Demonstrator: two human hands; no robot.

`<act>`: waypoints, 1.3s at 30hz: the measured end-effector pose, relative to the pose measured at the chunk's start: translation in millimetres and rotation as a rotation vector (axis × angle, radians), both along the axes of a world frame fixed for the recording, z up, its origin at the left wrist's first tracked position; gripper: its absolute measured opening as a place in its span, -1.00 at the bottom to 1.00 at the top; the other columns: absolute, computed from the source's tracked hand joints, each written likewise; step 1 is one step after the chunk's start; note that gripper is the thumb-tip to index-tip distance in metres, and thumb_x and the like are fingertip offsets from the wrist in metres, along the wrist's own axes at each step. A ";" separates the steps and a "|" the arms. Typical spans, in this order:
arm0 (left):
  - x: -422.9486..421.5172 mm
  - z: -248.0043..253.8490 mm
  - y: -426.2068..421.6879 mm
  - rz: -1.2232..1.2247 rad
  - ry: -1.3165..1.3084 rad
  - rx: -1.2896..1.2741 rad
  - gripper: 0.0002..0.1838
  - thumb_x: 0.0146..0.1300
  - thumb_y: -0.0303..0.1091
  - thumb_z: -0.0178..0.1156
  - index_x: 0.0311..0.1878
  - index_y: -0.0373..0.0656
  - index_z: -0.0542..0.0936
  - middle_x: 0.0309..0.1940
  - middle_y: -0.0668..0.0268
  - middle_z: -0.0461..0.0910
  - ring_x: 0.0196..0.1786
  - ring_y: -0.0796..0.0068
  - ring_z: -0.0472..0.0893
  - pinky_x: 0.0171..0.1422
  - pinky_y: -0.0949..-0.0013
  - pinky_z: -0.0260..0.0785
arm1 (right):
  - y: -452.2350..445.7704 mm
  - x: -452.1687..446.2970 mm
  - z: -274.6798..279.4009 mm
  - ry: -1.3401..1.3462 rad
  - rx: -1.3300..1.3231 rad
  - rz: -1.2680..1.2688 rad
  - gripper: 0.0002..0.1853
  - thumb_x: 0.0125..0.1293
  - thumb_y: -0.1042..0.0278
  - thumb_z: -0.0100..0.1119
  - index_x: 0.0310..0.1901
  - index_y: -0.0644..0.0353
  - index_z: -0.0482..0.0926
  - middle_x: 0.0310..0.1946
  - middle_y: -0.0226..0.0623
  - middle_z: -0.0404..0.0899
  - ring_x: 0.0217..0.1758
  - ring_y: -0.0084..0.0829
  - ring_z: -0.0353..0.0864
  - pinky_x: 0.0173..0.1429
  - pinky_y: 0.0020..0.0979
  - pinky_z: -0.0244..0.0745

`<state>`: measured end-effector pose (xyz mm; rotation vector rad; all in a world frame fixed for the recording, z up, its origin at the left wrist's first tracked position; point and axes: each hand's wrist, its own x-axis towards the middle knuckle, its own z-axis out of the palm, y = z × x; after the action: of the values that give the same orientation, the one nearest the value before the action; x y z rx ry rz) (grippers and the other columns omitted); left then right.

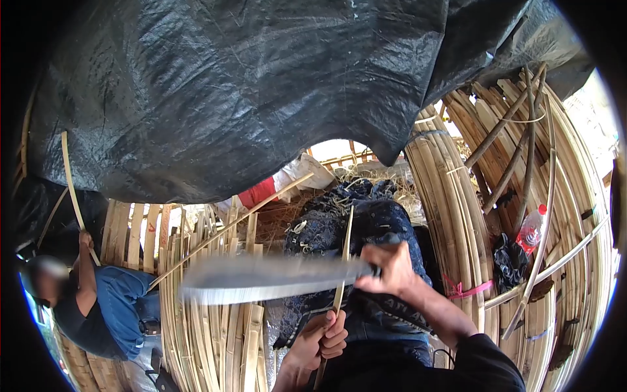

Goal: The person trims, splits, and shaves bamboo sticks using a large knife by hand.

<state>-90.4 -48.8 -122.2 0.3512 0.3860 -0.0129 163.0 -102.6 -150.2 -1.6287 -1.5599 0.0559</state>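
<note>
My right hand (390, 269) is closed around the handle of a machete (268, 279). The broad blade points left, blurred by motion, and lies across the view in front of my lap. My left hand (321, 340) grips a thin bamboo strip (347, 248) near its lower part. The strip stands almost upright, and the blade crosses it close to the machete's handle. Whether the edge touches the strip I cannot tell. Beneath both hands are my legs in dark patterned cloth (385, 225), with pale shavings on them.
Split bamboo slats (209, 326) lie on the left, and a tied bamboo bundle (450, 215) stands on the right. A plastic bottle (532, 228) sits by a black bag (509, 261). Black sheeting (261, 85) hangs overhead. At left, another person (98, 307) holds a long strip.
</note>
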 end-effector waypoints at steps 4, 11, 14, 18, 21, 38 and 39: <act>-2.8 -9.3 -2.2 -0.060 -0.151 -0.159 -0.50 0.65 0.13 -0.08 -0.39 -0.01 0.28 -0.66 0.59 0.01 -0.67 0.73 -0.04 -0.60 0.51 -0.20 | -6.1 -5.8 -3.0 0.072 -0.053 -0.004 -0.28 0.28 -0.49 0.18 -0.27 0.21 0.67 -0.51 -0.23 0.67 -0.58 -0.15 0.65 -0.38 -0.15 0.51; -0.2 -15.8 2.9 -0.058 -0.111 -0.115 -0.51 0.63 0.13 -0.04 -0.38 0.00 0.28 -0.66 0.60 0.02 -0.68 0.75 -0.03 -0.61 0.53 -0.20 | -4.1 -5.3 3.6 0.037 -0.034 0.081 -0.34 0.23 -0.47 0.29 -0.41 0.13 0.59 -0.68 -0.32 0.51 -0.67 -0.18 0.58 -0.53 -0.24 0.45; -1.8 -10.5 0.8 -0.045 -0.110 -0.129 -0.51 0.64 0.13 -0.05 -0.38 -0.01 0.28 -0.66 0.60 0.01 -0.68 0.74 -0.04 -0.62 0.52 -0.21 | -6.4 9.0 6.2 -0.098 -0.055 0.059 -0.37 0.15 -0.44 0.40 -0.39 0.11 0.59 -0.62 -0.42 0.58 -0.63 -0.27 0.62 -0.52 -0.27 0.40; 1.6 -9.1 5.9 -0.044 -0.104 -0.129 -0.50 0.63 0.14 -0.06 -0.38 0.00 0.26 -0.66 0.60 0.02 -0.68 0.75 -0.04 -0.61 0.52 -0.22 | -3.4 -7.3 1.6 0.061 0.000 0.031 -0.33 0.21 -0.47 0.32 -0.43 0.12 0.55 -0.68 -0.33 0.46 -0.64 -0.17 0.57 -0.51 -0.21 0.45; -0.7 -11.8 2.3 -0.053 -0.159 -0.176 -0.51 0.65 0.11 -0.09 -0.39 -0.01 0.27 -0.67 0.59 0.02 -0.68 0.74 -0.06 -0.61 0.50 -0.22 | -5.6 -4.7 11.4 -0.086 -0.003 0.097 -0.34 0.17 -0.48 0.34 -0.44 0.09 0.56 -0.67 -0.33 0.47 -0.62 -0.21 0.59 -0.49 -0.21 0.46; 6.4 -4.9 1.1 -0.018 0.008 -0.008 -0.50 0.66 0.10 -0.10 -0.39 -0.03 0.28 -0.66 0.58 0.01 -0.68 0.75 -0.06 -0.62 0.50 -0.24 | 0.3 1.5 16.5 -0.151 0.041 0.014 -0.37 0.21 -0.46 0.34 -0.47 0.07 0.58 -0.73 -0.35 0.51 -0.74 -0.26 0.54 -0.53 -0.24 0.35; 2.6 -3.8 -1.5 -0.024 0.015 0.005 -0.50 0.65 0.11 -0.08 -0.38 -0.03 0.28 -0.65 0.58 0.01 -0.68 0.75 -0.06 -0.62 0.50 -0.24 | 3.2 7.7 17.3 -0.007 -0.011 -0.088 -0.36 0.23 -0.44 0.33 -0.44 0.11 0.60 -0.71 -0.29 0.54 -0.72 -0.22 0.57 -0.54 -0.22 0.40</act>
<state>-87.8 -50.3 -126.0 0.3604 0.3966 -0.0382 170.7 -99.5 -133.0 -1.7061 -1.4933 0.0119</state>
